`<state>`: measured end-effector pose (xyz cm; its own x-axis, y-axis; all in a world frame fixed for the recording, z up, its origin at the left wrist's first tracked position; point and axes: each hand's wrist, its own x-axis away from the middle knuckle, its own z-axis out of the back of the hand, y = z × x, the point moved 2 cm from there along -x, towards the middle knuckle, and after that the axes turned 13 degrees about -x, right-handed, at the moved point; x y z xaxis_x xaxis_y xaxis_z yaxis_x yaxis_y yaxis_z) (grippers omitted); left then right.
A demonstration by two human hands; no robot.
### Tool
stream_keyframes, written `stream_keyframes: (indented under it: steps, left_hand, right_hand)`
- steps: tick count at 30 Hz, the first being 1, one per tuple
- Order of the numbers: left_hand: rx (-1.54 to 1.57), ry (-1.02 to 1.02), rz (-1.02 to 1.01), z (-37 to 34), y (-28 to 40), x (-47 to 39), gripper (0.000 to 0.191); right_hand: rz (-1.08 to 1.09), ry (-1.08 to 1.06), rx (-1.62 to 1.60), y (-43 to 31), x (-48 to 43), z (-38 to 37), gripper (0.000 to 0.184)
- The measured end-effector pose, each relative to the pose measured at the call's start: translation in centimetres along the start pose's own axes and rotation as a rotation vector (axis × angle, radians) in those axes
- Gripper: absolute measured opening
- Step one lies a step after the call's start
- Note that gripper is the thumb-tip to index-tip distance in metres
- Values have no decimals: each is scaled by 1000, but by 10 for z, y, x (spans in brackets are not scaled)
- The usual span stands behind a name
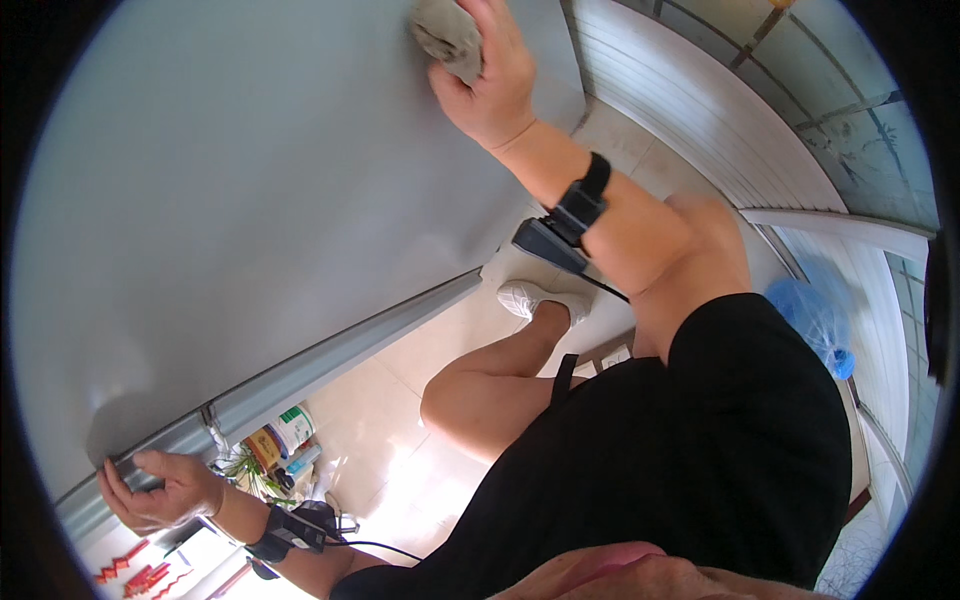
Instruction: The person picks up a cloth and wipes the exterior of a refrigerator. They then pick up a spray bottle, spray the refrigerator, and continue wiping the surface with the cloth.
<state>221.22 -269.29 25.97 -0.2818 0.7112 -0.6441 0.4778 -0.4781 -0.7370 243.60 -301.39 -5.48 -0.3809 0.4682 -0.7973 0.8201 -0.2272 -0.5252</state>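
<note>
My right hand (491,82) is closed around a crumpled grey-beige cloth (448,37) at the top of the view, against a large, smooth pale-grey panel (247,187). The panel fills the left and upper part of the picture; what it belongs to cannot be told. At lower left, my left hand (161,491) rests its fingertips on the panel's metallic edge strip (330,364), thumb apart and nothing seen in the palm. Black strapped devices with cables sit on both forearms.
Below the edge strip, a white tub (292,429), a blue tube (304,459) and a green plant (251,469) stand near the tiled floor (390,375). A blue-capped plastic water bottle (810,315) is at right, beside white ribbed panelling (697,105). Red decorations (142,577) show at lower left.
</note>
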Motion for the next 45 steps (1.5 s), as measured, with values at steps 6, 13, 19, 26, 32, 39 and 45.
stream_keyframes:
  steps: [6, 13, 19, 26, 32, 39, 45]
  left_hand:
    - [18, 15, -19, -2, -3, 2, 31]
    - [39, 38, -14, -5, -6, 4, 26]
    - [21, 41, 3, -9, -12, 6, 24]
    - [17, 42, -53, -6, -13, 6, 21]
    - [64, 64, -37, -12, -16, 10, 17]
    - [4, 78, -91, -17, -25, 13, 16]
    - [-25, 85, -90, -17, -27, 14, 14]
  right_hand:
    - [-1313, 138, 300, 63, 138, 52, 50]
    - [-984, 128, -219, -19, 118, 7, 48]
    - [-474, -36, 180, 36, 135, 39, 53]
    - [-1168, 48, 236, 49, 124, 57, 12]
    - [-795, -225, 119, -24, 138, 20, 23]
    - [-1448, -251, 2, 25, 156, 42, 19]
    - [-1230, -524, -28, -8, 124, 28, 19]
